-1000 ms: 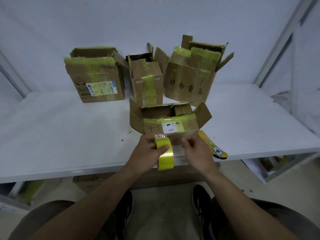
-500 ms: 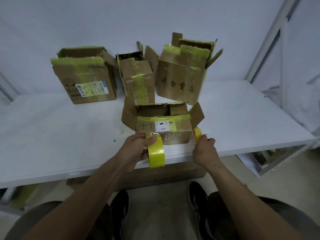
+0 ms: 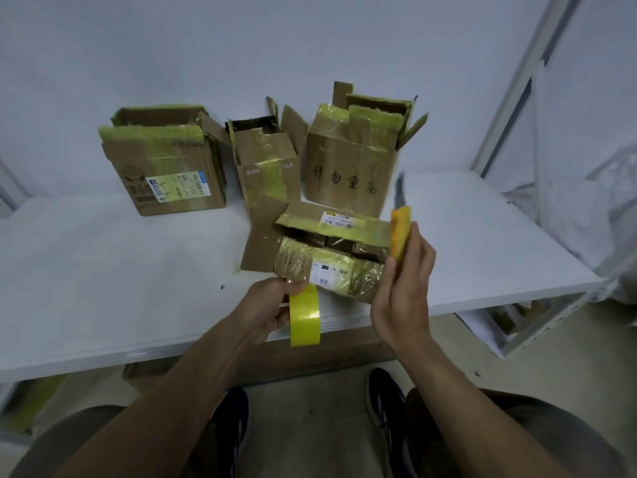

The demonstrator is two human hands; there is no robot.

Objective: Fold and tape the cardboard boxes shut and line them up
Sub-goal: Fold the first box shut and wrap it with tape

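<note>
A small cardboard box (image 3: 331, 267) with yellow tape and a white label lies near the table's front edge, its top flaps partly folded over and its left flap sticking out. My left hand (image 3: 265, 308) grips a roll of yellow tape (image 3: 305, 320) just in front of the box's lower left corner. My right hand (image 3: 403, 291) is raised at the box's right end and holds a yellow utility knife (image 3: 400, 232) upright, its dark blade pointing up. Three more boxes stand behind: a wide one (image 3: 165, 163), a narrow one (image 3: 267, 163) and a tall one (image 3: 358, 157), all with open flaps.
The white table (image 3: 103, 277) has its front edge just under my hands and a right corner near a metal shelf frame (image 3: 510, 98). A cardboard box (image 3: 310, 360) sits under the table. My knees and dark shoes are below.
My right hand picked the yellow knife up off the table and lifted it upright. The small box's far flap has folded over its top. The tape roll stays in my left hand.
</note>
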